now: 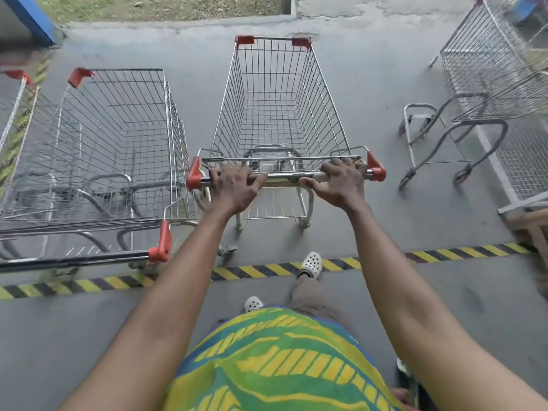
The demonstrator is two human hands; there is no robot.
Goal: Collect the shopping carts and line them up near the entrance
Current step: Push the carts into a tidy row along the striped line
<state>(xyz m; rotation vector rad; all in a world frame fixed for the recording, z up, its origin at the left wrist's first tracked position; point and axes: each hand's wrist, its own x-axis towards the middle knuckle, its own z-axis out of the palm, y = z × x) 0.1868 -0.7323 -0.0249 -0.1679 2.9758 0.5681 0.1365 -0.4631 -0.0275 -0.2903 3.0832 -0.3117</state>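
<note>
Cart handle [286, 175]: under both hands, at 12 o'clock.
Left hand [234, 185]: fingers [221, 172] wrapped over it.
Right hand [341, 180]: likewise, arm outstretched.

Silver wire shopping carts [278, 108] are showing red plastic corner caps [376, 169]; grey concrete floor [385, 203] is carrying a yellow-and-black diagonal hazard stripe [255, 271]. Shirt [278, 360] is displaying green, yellow and blue wavy bands, clogs [310, 264] are appearing white with perforations, and a blue panel [32, 17], possibly a wall edge, is showing top left.

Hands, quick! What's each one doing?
Left hand: closed on the cart handle.
Right hand: closed on the same handle.
</note>
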